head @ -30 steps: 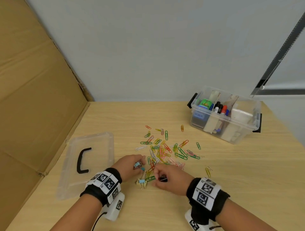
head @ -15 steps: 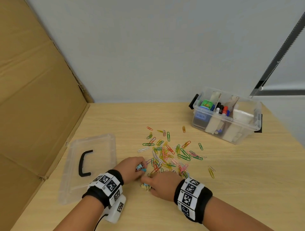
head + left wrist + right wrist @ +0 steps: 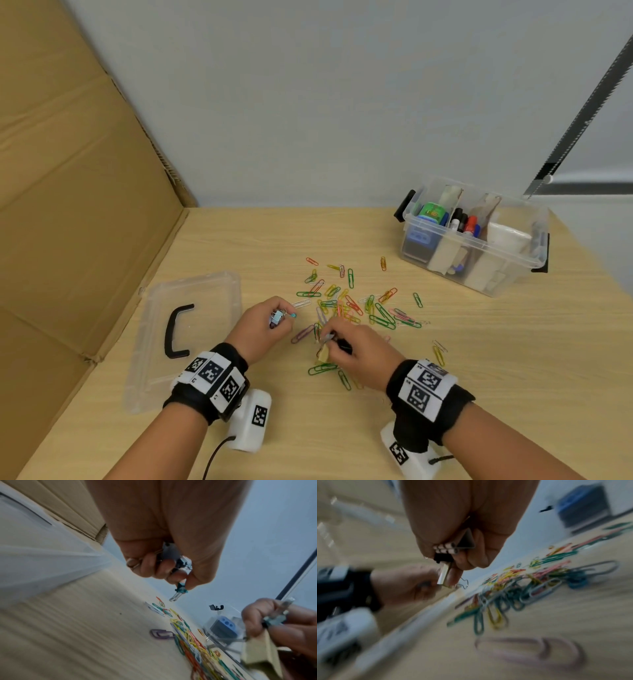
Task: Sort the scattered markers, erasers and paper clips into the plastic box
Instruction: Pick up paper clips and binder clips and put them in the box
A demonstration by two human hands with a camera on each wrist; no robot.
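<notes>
Several coloured paper clips [image 3: 356, 305] lie scattered mid-table, also as a blurred heap of paper clips [image 3: 530, 588] in the right wrist view. My left hand [image 3: 270, 322] holds small binder clips [image 3: 180, 588] curled in its fingers, a teal one pinched at the tips. My right hand [image 3: 349, 346] grips a bunch of binder clips [image 3: 447, 555], black and tan ones showing, just above the near edge of the pile. The clear plastic box [image 3: 527, 263] stands at the back right with markers [image 3: 462, 222] and erasers inside.
The box's clear lid [image 3: 154, 329] with a black handle [image 3: 176, 330] lies flat left of my left hand. A tall cardboard wall [image 3: 68, 205] borders the table's left side. A grey wall stands behind.
My right hand slid left to the tan binder clips near the pile's front, then lifted with them held. My left hand stayed put with its clips.
</notes>
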